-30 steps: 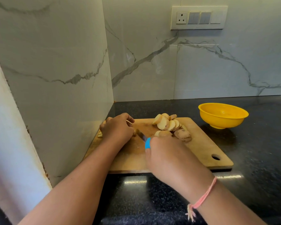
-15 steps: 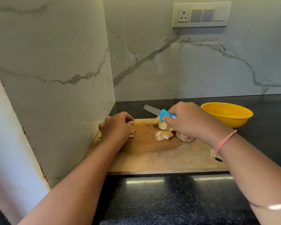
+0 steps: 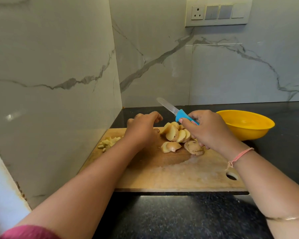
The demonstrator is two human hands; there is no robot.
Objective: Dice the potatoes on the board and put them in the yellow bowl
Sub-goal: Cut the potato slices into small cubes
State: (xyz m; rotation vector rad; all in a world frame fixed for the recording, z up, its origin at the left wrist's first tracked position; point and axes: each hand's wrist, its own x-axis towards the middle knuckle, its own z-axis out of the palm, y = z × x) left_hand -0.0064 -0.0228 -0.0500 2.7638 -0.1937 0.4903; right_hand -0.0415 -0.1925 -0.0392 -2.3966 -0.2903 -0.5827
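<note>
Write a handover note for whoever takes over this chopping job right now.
Left hand: loosely curled above the board, nothing seen in it.
Right hand: grips the blue-handled knife, blade raised, pointing away to the left.
Potato slices: piled mid-board, not yet diced.
Diced pieces: small heap at the board's far left corner.
Yellow bowl: on the counter right of the board; no potato visible inside.
Done: some dicing. Left: dice the slices, move everything into the bowl.

Soft daylight, countertop (image 3: 162, 199) glare, wide-angle edge distortion, slightly soft
</note>
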